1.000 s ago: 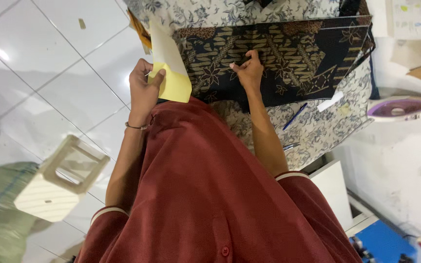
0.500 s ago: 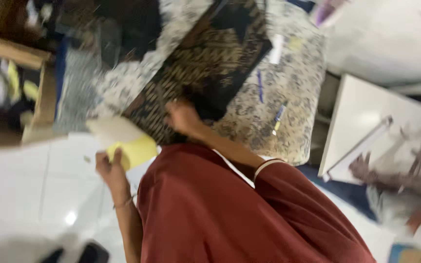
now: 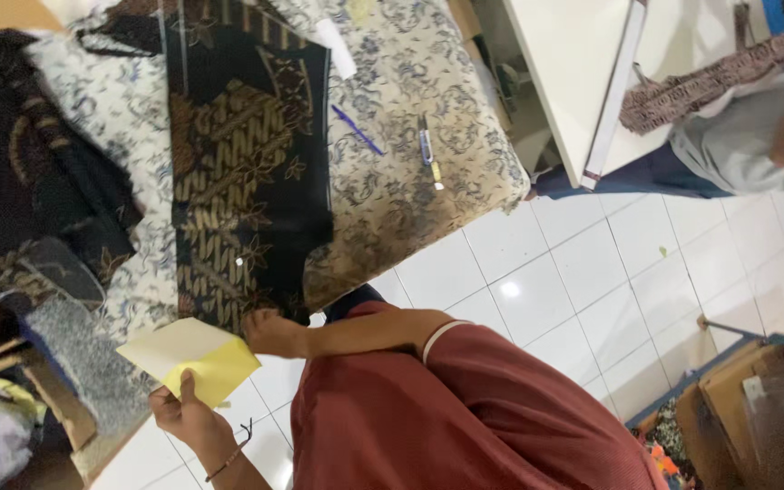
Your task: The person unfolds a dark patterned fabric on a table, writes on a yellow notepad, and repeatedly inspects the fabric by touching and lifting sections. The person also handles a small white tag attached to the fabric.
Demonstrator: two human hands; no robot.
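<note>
Floor: white glossy tiles (image 3: 592,272) below a desk (image 3: 410,200) padded with pale floral cloth.
Dark fabric: black piece with gold-brown batik pattern (image 3: 238,181), lying flat across the desk, its near edge at the desk's rim.
Paper: folded yellow and cream sheets (image 3: 194,358), held off the desk over the floor, just beside the fabric's near edge.
Left hand: (image 3: 179,413) grip closed on the paper, thumb on top.
Right hand: (image 3: 269,331) rests on the fabric's near edge; its fingers curl, and whether they pinch the cloth cannot be told.
Small items: blue pen (image 3: 356,130) and a small clipper (image 3: 428,150) on the floral cloth.
</note>
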